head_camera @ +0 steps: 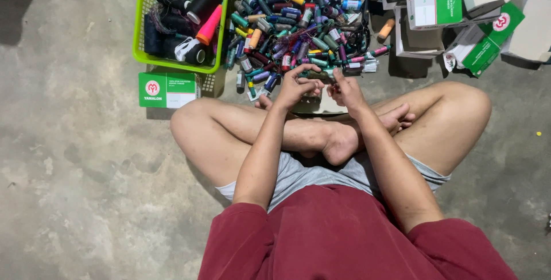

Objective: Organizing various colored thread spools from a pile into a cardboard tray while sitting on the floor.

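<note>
I sit cross-legged on the concrete floor [74,159] with both hands raised just in front of my crossed feet, at the near edge of the heap of small thread spools [298,27]. My left hand [295,86] is curled, its fingers closed over one dark spool [319,75] that lies across between the two hands, and my right hand [344,88] pinches the other end of it; whether a loose thread runs between my fingers is too small to tell. To handle it well, I judge I should keep the spool pinned lightly by its ends so it can turn, and keep my wrists low and close to the heap so nothing rolls off toward my feet. The lime-green basket [139,39] of larger cones sits far left, a closed green-and-white box [166,89] lies just near it, and open boxes [459,10] stand far right. I should reach only to the pile's near edge, because the spools lie loose and tangled.
</note>
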